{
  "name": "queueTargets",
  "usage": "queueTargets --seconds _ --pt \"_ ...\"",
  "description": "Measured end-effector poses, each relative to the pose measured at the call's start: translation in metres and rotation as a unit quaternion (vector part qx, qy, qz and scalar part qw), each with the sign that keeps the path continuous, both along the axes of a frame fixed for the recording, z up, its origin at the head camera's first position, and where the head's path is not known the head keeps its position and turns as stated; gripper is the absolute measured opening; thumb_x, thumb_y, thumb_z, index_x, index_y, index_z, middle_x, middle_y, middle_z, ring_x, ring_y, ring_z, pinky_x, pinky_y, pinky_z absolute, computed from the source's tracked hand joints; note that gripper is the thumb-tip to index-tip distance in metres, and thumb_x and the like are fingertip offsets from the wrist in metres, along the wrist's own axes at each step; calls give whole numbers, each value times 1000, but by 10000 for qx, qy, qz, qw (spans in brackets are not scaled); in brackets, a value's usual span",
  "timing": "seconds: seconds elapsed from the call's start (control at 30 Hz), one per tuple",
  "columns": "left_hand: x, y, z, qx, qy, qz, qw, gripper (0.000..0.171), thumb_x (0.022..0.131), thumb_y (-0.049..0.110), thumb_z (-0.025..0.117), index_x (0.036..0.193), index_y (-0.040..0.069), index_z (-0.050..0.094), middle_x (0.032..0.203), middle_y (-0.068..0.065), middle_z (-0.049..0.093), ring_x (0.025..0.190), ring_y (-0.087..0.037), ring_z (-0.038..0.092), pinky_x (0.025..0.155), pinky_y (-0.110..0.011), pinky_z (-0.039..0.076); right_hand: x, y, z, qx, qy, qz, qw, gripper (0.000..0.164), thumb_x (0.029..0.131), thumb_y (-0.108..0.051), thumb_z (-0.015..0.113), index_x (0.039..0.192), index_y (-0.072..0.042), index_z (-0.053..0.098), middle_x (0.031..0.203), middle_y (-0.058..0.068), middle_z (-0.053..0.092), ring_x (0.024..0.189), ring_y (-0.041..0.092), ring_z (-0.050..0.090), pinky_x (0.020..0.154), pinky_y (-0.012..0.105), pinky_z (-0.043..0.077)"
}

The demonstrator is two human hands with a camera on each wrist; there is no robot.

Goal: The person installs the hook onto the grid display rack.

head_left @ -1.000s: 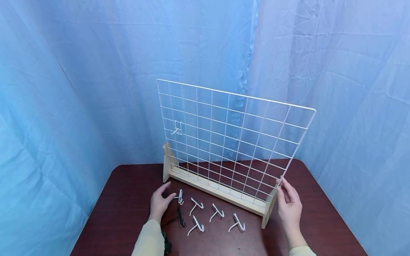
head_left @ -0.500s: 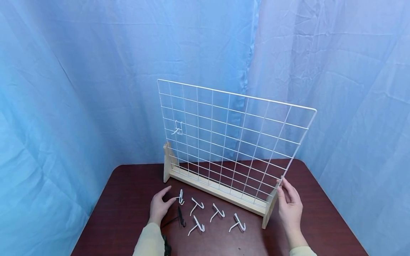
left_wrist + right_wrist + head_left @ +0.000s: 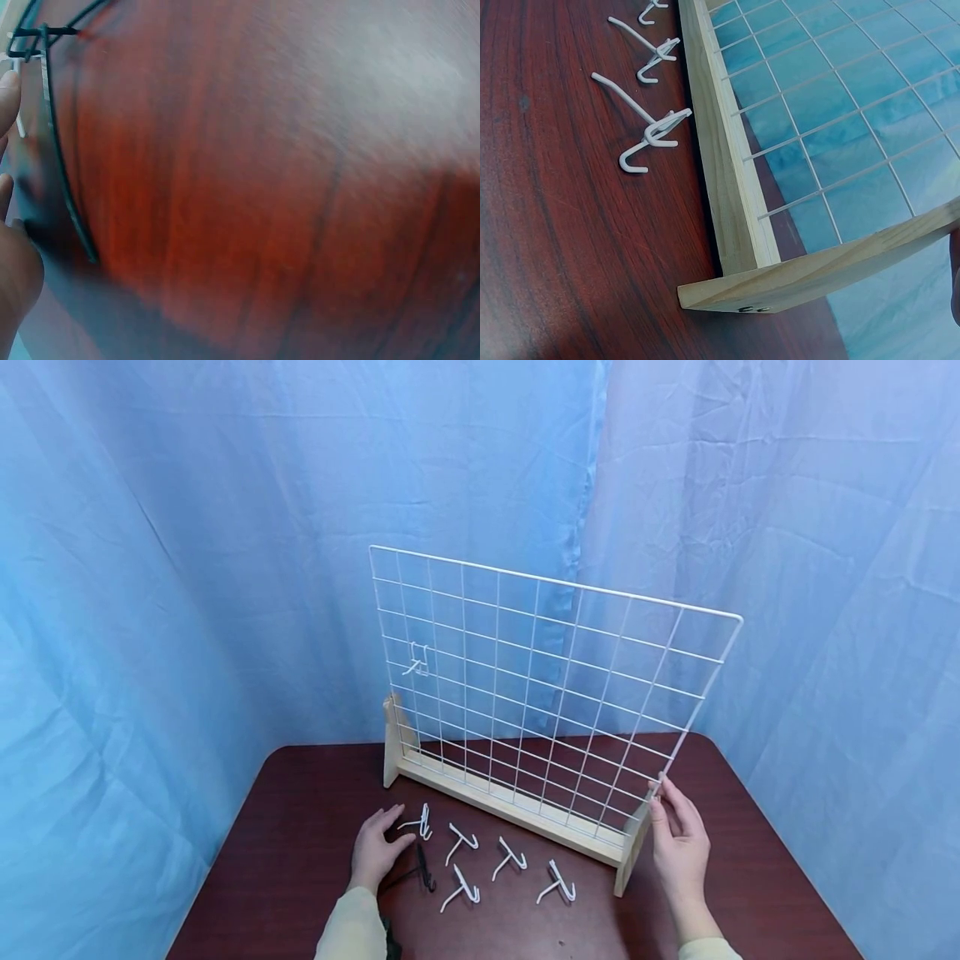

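Observation:
A white wire grid panel (image 3: pixel 525 685) stands in a wooden base (image 3: pixel 510 812) on the table. At its right end my right hand (image 3: pixel 681 839) pinches the panel edge and top of the wooden side piece (image 3: pixel 832 266) between thumb and fingers. My left hand (image 3: pixel 372 853) is low over the table, thumb and fingers apart, holding nothing. Nearest to it are a black hook (image 3: pixel 422 864) and a white hook (image 3: pixel 425 822); in the left wrist view the black hook (image 3: pixel 54 127) lies beside the fingertips. Another white hook (image 3: pixel 418 662) hangs on the panel's left part.
Several more white hooks (image 3: pixel 555 882) lie in front of the base, also seen as a near hook (image 3: pixel 645 127) in the right wrist view. A dark object (image 3: pixel 392 941) shows beside the left sleeve. Blue curtains (image 3: pixel 480 460) surround the dark red table (image 3: pixel 300 793).
My left hand has lowered slightly toward the near side, its thumb moving from the white hook toward the black one. The right hand keeps its grip; the hooks have not visibly moved.

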State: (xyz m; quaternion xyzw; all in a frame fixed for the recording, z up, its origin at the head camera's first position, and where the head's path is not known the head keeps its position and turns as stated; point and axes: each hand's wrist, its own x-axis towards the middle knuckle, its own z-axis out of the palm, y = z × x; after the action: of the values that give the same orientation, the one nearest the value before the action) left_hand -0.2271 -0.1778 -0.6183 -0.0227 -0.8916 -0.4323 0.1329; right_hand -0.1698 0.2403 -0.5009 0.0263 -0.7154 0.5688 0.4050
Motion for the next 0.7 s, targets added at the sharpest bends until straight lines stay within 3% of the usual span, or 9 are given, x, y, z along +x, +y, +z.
queueTargets --seconds 0.27,0.4,0.57,0.7 --pt "3 -1 -8 -439 107 -62 9990 53 78 12 84 127 1 66 132 -17 62 132 -45 42 109 -54 33 0 -1 1 2 10 -19 10000 38 91 19 55 129 14 56 114 -9 62 108 -3 61 90 14 47" --pt "4 0 -11 -627 285 -31 9976 50 77 12 84 124 3 69 128 -14 65 131 -46 43 109 -54 33 0 -1 -1 -19 50 7 10000 38 91 19 55 128 14 56 114 -4 64 107 -1 62 90 15 48" --pt "6 3 -14 -587 381 69 9975 47 76 11 84 121 5 71 123 -11 68 131 -45 43 108 -56 33 0 -2 0 -23 22 -35 10000 38 91 19 55 128 14 56 114 1 65 107 -2 62 90 14 47" --pt "6 4 -17 -477 462 251 9975 44 74 10 86 116 7 74 116 -10 71 129 -42 47 106 -54 36 1 -2 1 -25 -8 -56 10000 37 91 18 55 129 14 56 114 -5 63 108 -3 62 90 14 47"
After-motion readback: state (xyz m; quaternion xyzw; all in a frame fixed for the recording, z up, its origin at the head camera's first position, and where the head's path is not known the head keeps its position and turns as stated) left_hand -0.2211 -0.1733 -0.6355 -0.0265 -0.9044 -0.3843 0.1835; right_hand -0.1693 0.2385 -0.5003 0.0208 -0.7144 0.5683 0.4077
